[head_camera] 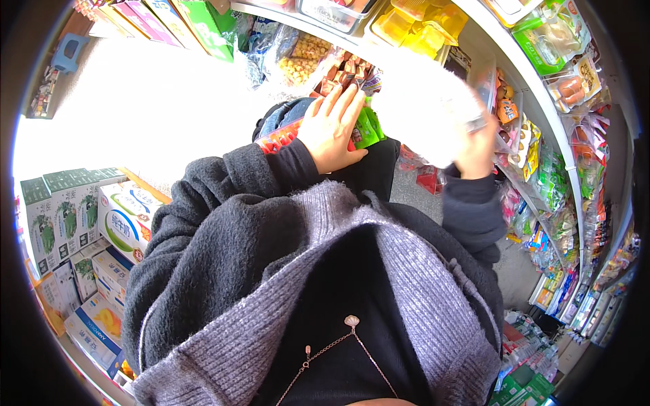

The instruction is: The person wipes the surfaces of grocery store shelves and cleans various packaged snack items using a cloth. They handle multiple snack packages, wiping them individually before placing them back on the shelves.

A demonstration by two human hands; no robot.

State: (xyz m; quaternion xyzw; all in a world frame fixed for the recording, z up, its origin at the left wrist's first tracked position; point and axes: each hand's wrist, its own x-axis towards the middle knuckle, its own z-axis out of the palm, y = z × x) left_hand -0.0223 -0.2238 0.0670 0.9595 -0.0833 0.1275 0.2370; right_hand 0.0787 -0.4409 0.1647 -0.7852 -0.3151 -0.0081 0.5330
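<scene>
My left hand (332, 129) lies palm down over my lap, fingers extended and thumb apart. Under and beside it are a bright green snack packet (369, 127) and a red clear-sided package (279, 138); whether the hand grips either is hidden. To the right, my blurred right hand (477, 149) grips the edge of a large white object (421, 106), too overexposed to identify. Brown-wrapped snack bars (350, 70) lie just beyond my left fingertips. Next to them is a clear bag of popcorn-like pieces (304, 58).
A curved white shelf edge (553, 106) with packaged snacks runs along the right. Yellow packets (414, 25) fill a clear bin at the top. Milk cartons (127, 218) and other boxes (66, 218) are stacked at left. A blue plastic stool (71, 51) stands far left.
</scene>
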